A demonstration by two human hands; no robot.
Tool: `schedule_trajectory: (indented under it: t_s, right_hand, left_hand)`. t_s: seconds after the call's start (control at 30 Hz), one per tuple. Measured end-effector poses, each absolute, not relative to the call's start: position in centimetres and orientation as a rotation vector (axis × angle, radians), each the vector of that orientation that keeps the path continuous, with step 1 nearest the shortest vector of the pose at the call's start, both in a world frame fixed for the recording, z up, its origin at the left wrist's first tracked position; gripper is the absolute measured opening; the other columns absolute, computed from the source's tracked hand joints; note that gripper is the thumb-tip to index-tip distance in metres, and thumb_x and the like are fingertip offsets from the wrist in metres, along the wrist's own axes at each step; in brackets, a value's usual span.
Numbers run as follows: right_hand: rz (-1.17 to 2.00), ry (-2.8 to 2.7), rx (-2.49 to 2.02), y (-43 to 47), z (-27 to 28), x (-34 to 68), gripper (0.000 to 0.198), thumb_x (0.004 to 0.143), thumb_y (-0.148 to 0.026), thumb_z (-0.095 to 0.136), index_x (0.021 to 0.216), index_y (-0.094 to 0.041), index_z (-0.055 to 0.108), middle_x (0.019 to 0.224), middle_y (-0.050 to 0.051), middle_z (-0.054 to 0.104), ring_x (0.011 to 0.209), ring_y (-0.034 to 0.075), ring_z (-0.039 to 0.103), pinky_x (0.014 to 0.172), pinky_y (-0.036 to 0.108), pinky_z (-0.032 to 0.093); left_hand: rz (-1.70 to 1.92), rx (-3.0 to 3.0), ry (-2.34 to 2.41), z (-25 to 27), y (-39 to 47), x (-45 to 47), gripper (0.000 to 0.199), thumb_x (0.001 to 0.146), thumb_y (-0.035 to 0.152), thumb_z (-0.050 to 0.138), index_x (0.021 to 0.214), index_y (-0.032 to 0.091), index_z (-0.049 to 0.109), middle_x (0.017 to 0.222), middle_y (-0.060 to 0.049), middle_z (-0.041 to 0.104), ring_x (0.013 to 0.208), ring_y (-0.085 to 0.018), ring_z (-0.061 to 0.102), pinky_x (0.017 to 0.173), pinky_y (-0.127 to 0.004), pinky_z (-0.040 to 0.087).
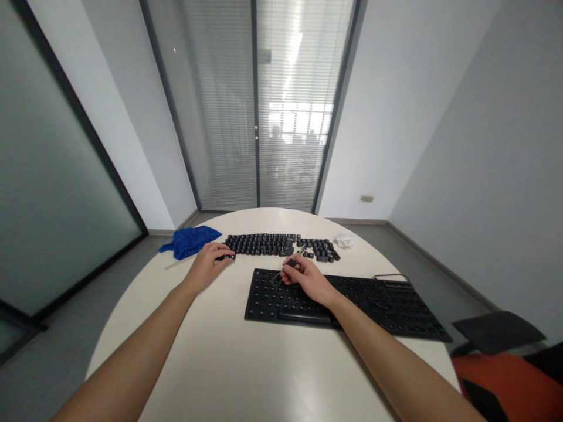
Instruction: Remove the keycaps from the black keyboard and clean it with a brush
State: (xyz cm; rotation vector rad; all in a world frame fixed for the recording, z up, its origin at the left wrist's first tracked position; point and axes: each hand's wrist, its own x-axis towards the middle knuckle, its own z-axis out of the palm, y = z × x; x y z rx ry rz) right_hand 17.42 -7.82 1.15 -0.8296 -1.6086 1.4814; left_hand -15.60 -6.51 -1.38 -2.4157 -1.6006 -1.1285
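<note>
Left hand (212, 264) pinches a cap (226, 257) beside the keycaps (259, 244) — in rows, perhaps to keep their order; right hand (305, 278) grips a wire puller (277, 281) over the keyboard (369, 296) on the tabletop (229, 351).

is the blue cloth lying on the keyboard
No, the blue cloth lies on the table, left of the loose keycaps and apart from the keyboard.

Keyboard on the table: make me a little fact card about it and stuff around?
Keyboard: black, most keys off, long bar on
Loose keys: black, in rows behind the keyboard
Left hand: pinching a small dark piece
Right hand: above the keyboard, holding a small wire-ended tool
Blue cloth: left of the loose keys
White crumpled thing: right of the loose keys
</note>
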Motion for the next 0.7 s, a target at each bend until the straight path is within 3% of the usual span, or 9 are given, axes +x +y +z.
schedule_trajectory:
  t_s: [0.3,0.7]
  right_hand:
    - [1.480,-1.641,-0.854,-7.92,1.47,17.31,0.040,0.080,-0.053,0.070,0.094,-0.018,0.056,0.080,0.002,0.069,0.071,0.013,0.065,0.069,0.029,0.054]
    - [1.472,-1.676,-0.838,-7.85,1.25,17.33,0.037,0.083,-0.051,0.068,0.095,-0.018,0.057,0.082,0.003,0.069,0.074,0.014,0.065,0.070,0.029,0.054]
  left_hand:
    - [-1.071,-2.380,-1.665,-1.69,-6.16,-15.98,0.015,0.085,0.030,0.065,0.095,0.023,0.074,0.100,-0.005,0.073,0.102,-0.027,0.056,0.095,-0.044,0.042]
    - [-0.981,-2.320,-1.653,-1.70,-6.20,-15.54,0.018,0.086,0.027,0.063,0.101,0.022,0.073,0.110,-0.007,0.069,0.108,-0.027,0.054,0.097,-0.044,0.042]
